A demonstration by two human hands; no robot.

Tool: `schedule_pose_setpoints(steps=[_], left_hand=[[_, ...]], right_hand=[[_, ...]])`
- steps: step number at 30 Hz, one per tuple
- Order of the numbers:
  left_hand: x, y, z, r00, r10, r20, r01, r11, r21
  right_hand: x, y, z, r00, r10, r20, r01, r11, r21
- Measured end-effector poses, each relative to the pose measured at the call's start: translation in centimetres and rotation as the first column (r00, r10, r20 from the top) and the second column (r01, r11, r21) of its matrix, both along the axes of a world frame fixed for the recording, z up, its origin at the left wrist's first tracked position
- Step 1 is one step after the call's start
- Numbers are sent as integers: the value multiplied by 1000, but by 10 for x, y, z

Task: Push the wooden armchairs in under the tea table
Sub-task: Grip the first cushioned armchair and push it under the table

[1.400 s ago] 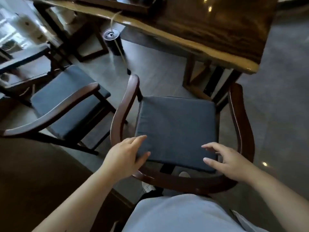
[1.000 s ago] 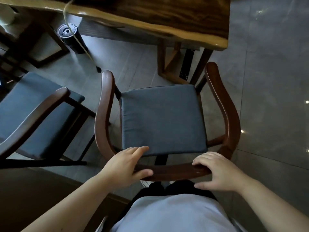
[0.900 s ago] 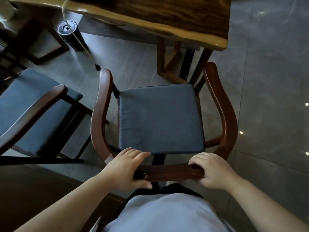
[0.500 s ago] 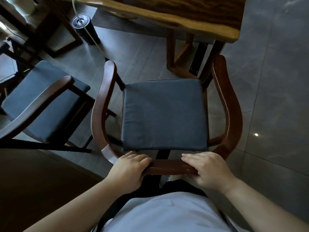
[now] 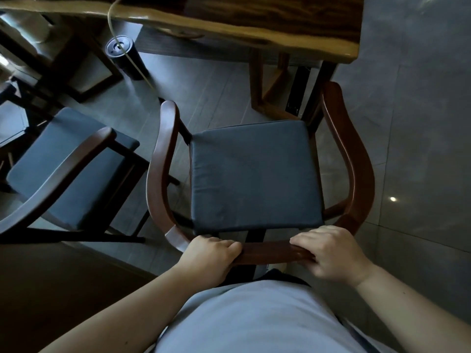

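Nearest you, at six o'clock, your left hand (image 5: 211, 256) and right hand (image 5: 331, 253) are each closed over the curved back rail of the dark reddish-brown wooden armchair with a flat charcoal seat cushion (image 5: 254, 174), one on either side of the rail's middle. That armchair stands square in front of you, its armrests pointing toward twelve o'clock. Its front edge sits near the desk leg but the seat is fully in the open, so by my reading the push has hardly begun. Out at nine o'clock, a second dark wooden armchair with a matching charcoal cushion (image 5: 68, 169) stands angled and well clear of the desk, untouched. Farther, at twelve o'clock, the live-edge slab desk of dark-grained wood with a pale yellow rim (image 5: 254, 26) spans the top. At eleven o'clock a black cylinder (image 5: 122, 54) stands on the grey tiled floor (image 5: 420, 123). Both armchairs are left to go under.
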State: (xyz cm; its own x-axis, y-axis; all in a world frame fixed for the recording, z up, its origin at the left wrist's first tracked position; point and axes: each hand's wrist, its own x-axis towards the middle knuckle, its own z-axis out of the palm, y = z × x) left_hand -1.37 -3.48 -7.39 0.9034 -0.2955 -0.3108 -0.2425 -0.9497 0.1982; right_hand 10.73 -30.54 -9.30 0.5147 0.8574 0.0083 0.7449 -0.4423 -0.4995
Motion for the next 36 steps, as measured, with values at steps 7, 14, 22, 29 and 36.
schedule_pose_setpoints(steps=[7,14,22,29,36], left_hand=[[3,33,0,1000,-14,2,14,1000,-28],[23,99,16,992,-45,-122,54,996,76],[40,145,21,983,-103,-153,118,989,93],[52,179,30,979,-106,-174,129,984,125],[37,196,16,985,-105,-135,123,983,134]], right_hand=[[-10,25,1,998,-65,28,63,997,44],[-18,85,4,990,-135,51,131,989,74],[-22,127,-1,982,-187,31,186,981,51],[-26,162,-2,982,-187,6,187,982,13],[-28,166,-6,990,-71,-122,72,997,-1]])
